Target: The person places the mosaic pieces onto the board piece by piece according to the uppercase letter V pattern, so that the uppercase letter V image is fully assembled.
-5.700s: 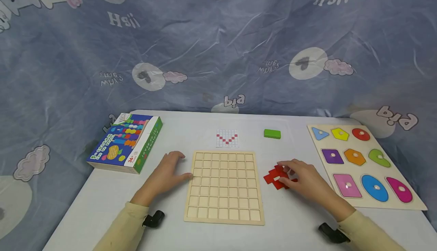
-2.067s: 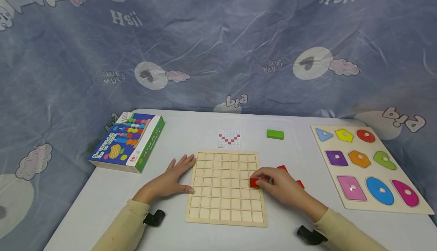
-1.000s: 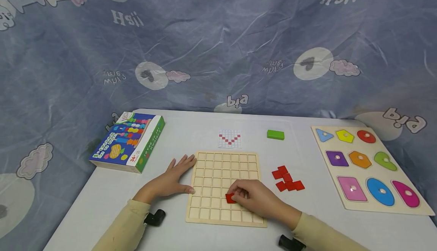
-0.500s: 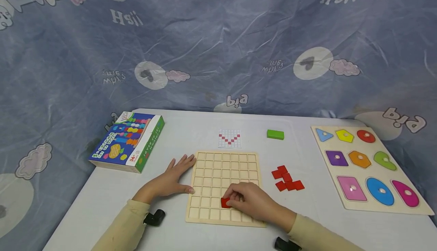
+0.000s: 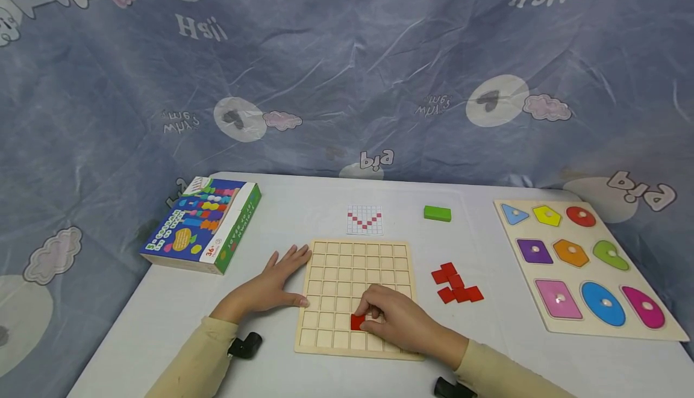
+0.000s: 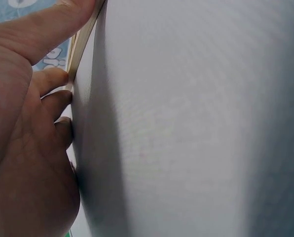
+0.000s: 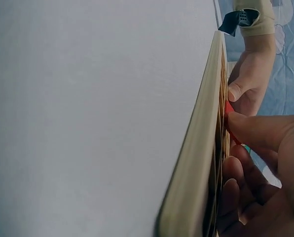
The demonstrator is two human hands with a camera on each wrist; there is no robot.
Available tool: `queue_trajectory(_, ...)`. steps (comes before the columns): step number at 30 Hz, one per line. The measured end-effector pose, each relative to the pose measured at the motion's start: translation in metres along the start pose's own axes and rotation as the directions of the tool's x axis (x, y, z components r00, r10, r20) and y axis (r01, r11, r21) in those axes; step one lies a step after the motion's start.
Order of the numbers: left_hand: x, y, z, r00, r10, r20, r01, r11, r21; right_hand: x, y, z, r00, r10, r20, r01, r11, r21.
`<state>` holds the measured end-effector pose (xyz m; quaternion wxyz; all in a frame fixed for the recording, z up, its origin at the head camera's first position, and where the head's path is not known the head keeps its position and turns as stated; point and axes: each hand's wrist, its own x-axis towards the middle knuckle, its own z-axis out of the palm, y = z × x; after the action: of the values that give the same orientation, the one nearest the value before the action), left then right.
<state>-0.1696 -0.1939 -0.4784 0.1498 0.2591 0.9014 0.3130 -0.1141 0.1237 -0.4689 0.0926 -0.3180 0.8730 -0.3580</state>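
Note:
A wooden grid board [image 5: 325,289] lies flat on the table. My left hand [image 5: 265,286] rests at its left edge, thumb and fingertips touching the frame, fingers extended; the left wrist view shows this hand [image 6: 33,113] against the board's edge. My right hand [image 5: 398,320] is over the lower middle of the board, thumb and index finger at a red square tile [image 5: 357,322] lying at a cell in the second row from the bottom. In the right wrist view, the thumb of this hand [image 7: 265,163] touches the red tile [image 7: 229,116]. Several loose red tiles [image 5: 455,282] lie right of the board.
Behind the board lies a small card [image 5: 364,220] with a red V pattern on a grid. A green block [image 5: 437,213] is to its right. At the left stands a puzzle box [image 5: 200,226]; at the right lies a wooden shape board [image 5: 591,268] with knobbed pieces.
My right hand has gone from the loose red tiles to the board, bringing one tile to a lower cell. Its fingers have since shifted slightly on the tile. The left hand has settled at the board's edge.

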Motion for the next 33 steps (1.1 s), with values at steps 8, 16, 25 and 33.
queue_trajectory(8, 0.0003, 0.0, -0.0001, 1.0, -0.001, 0.003, 0.001, 1.0, -0.009, 0.0002, -0.0027, 0.0004, 1.0, 0.003, 0.011, -0.002, 0.998, -0.07)
queue_trajectory(16, 0.0005, -0.0002, -0.0004, 1.0, -0.001, 0.003, 0.001, 1.0, -0.01, 0.0001, -0.0031, -0.0007, 1.0, 0.002, 0.031, -0.001, 0.998, -0.059)
queue_trajectory(25, 0.0012, 0.0003, 0.0002, 1.0, -0.007, -0.001, 0.007, 1.0, -0.009, 0.0004, -0.0032, -0.0025, 0.999, 0.0, 0.043, 0.003, 0.997, -0.074)
queue_trajectory(33, 0.0001, 0.0028, -0.0003, 1.0, -0.013, -0.003, 0.013, 1.0, -0.015, 0.0007, -0.0016, -0.0016, 0.999, -0.007, 0.046, 0.011, 0.997, -0.083)
